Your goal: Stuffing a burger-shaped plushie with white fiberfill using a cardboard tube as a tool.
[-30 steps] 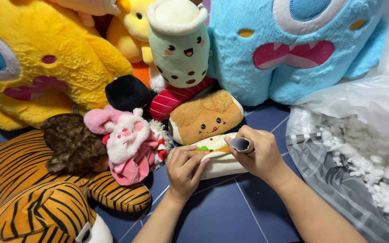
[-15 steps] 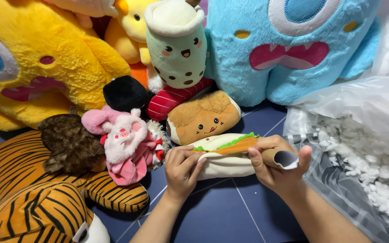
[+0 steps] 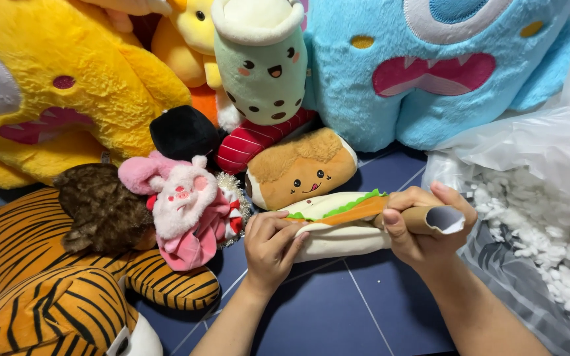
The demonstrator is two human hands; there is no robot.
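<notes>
two bare hands work on one item: a cream sandwich-shaped plush (image 3: 338,224) with a green and orange strip along its top, lying low in the middle of the head view on the dark blue tiled floor (image 3: 338,316). the left hand (image 3: 272,244) pinches the left end of the plush, fingers curled tight on the fabric. the right hand (image 3: 423,227) is wrapped closed around a brown cardboard tube (image 3: 440,219) at the right end of the plush; the tube's open end, pale inside, points right. whether the tube's other end sits inside the plush cannot be told, as the fingers cover the join.

just behind the sandwich plush, a brown toast-shaped plush (image 3: 301,168) with a small face lies touching or nearly touching it. behind that, a red striped plush (image 3: 255,138) and a pale green cup-shaped plush (image 3: 262,62) with dark spots, standing upright. to the left, a pink pig plush (image 3: 179,204) lies close to the left hand, beside a dark brown furry plush (image 3: 100,207) and a black plush (image 3: 183,132). a tiger plush (image 3: 47,283) fills the lower left corner. a large yellow monster plush (image 3: 67,86) occupies the upper left, a large blue monster plush (image 3: 443,66) the upper right.

on the right, a clear plastic bag (image 3: 536,151) holds loose white stuffing (image 3: 536,244), near the right hand.
</notes>
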